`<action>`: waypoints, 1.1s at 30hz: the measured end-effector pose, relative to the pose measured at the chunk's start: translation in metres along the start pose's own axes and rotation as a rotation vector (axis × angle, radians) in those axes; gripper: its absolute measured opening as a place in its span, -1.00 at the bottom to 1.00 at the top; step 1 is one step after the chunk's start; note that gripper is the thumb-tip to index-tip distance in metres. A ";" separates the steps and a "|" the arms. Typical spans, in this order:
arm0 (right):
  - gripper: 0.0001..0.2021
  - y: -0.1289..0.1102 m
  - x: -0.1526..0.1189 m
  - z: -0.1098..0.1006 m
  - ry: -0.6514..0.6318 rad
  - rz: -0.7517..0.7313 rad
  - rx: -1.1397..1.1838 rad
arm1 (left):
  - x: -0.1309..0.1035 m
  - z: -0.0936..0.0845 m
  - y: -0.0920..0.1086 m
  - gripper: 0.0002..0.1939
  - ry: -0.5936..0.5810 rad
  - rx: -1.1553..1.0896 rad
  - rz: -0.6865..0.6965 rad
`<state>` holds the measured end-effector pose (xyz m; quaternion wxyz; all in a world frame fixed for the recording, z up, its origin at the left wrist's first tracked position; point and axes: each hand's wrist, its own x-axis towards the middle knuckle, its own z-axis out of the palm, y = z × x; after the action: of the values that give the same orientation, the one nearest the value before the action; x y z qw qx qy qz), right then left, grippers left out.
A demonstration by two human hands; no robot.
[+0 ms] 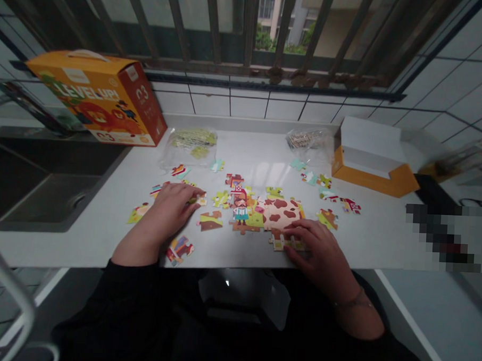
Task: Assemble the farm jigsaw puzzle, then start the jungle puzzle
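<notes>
Joined puzzle pieces forming a cow picture (280, 213) and a standing figure (240, 211) lie mid-counter. My right hand (316, 247) rests over the cow's lower right edge, fingers spread, touching a brown and yellow piece (279, 242) below the cow. To the left, my left hand (176, 207) has its fingertips on a small piece (202, 199), which it partly covers. Between my left hand and the joined part lie a green piece (221, 199) and a brown-green piece (210, 220). Another colourful piece (180, 250) lies near the front edge.
An orange puzzle box (104, 100) stands at the back left beside a sink (35, 225). Two plastic bags of pieces (191, 144) (312, 142) lie at the back. At the right sits an open orange-white box (371, 165). Loose pieces (327, 218) lie right of the cow.
</notes>
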<state>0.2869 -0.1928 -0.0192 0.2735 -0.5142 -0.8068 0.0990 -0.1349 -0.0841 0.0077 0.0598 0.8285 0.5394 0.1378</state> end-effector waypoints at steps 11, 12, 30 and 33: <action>-0.77 -0.002 0.001 -0.001 0.000 0.002 0.001 | -0.013 -0.016 0.068 -0.73 0.081 -0.252 0.219; -0.77 -0.002 0.002 -0.002 -0.001 0.004 0.000 | -0.014 -0.013 0.083 -0.74 0.065 -0.283 0.278; -0.74 -0.002 0.003 -0.002 0.039 -0.005 0.008 | -0.019 0.061 0.151 -0.70 -0.021 -0.228 0.531; -0.73 -0.001 0.002 -0.001 0.037 -0.005 0.009 | -0.017 0.062 0.151 -0.72 -0.018 -0.267 0.510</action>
<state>0.2856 -0.1917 -0.0171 0.2910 -0.5126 -0.8025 0.0927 0.0092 -0.1582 -0.0171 0.1367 0.9235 0.2899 0.2109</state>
